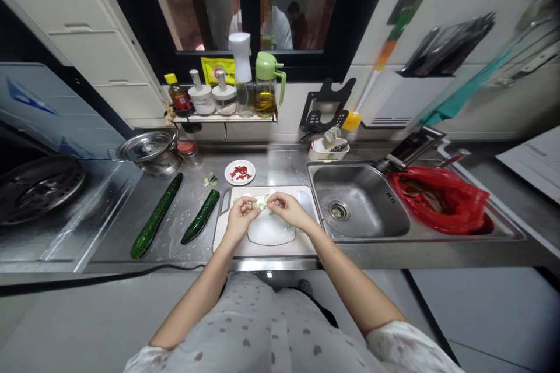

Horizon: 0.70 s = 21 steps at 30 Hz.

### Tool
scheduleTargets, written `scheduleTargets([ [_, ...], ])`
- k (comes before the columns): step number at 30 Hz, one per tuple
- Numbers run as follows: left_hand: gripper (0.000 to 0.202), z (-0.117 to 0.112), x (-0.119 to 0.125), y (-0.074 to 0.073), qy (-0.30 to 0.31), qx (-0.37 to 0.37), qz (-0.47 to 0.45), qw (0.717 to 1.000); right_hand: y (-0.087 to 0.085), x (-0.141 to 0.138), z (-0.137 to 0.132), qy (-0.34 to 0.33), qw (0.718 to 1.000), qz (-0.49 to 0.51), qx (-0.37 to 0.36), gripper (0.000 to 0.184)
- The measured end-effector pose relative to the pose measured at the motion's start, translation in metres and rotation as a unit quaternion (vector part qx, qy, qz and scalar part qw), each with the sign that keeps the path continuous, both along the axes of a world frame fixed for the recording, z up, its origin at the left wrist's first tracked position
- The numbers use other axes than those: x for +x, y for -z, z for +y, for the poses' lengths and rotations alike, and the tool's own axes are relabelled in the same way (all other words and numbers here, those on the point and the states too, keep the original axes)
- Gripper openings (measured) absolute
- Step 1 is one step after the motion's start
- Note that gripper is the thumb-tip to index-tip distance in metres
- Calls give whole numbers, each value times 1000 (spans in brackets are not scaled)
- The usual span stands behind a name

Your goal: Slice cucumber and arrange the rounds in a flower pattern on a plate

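Observation:
Both my hands are over a white plate point(271, 233) that lies on a pale cutting board point(308, 247). My left hand point(242, 218) has its thumb and fingers pinched on thin pale-green cucumber slices point(262, 206). Close beside it, my right hand point(286, 208) also pinches at the slices, its fingertips nearly meeting the left ones. Fingers partly hide the slices. To the left lie a long whole cucumber point(157, 218) and a shorter cut cucumber point(201, 218). Behind the board, a small white dish point(228, 175) holds chopped red pieces.
On the right is a steel sink point(363, 215) with a red plastic bag point(437, 198) beside it. A steel pot point(151, 151) and a red-lidded jar point(189, 153) stand at the back left. Seasoning bottles fill a wall shelf point(227, 119). Cucumber scraps point(210, 179) lie behind the shorter cucumber.

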<state>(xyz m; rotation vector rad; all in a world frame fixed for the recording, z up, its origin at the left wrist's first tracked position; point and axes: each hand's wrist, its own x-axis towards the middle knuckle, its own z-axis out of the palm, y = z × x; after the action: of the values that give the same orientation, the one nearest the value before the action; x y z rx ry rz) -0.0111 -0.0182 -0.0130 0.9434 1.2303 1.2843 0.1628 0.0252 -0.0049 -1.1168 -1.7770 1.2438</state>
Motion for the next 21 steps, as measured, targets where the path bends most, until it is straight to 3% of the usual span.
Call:
scheduleTargets([
  [7,33,6,7,16,6,-6,25,1000,8,15,12,-33,999,-28,4,12],
  [13,30,16,21,48,18,-27,51,998,26,33,27,-59,992,-110,-3,7],
  [17,22,22,33,68,33,-52,137,989,38,45,35,-78,982,-172,-5,7],
  [21,13,25,43,75,67,-81,256,961,50,52,39,-79,971,-225,-15,9],
])
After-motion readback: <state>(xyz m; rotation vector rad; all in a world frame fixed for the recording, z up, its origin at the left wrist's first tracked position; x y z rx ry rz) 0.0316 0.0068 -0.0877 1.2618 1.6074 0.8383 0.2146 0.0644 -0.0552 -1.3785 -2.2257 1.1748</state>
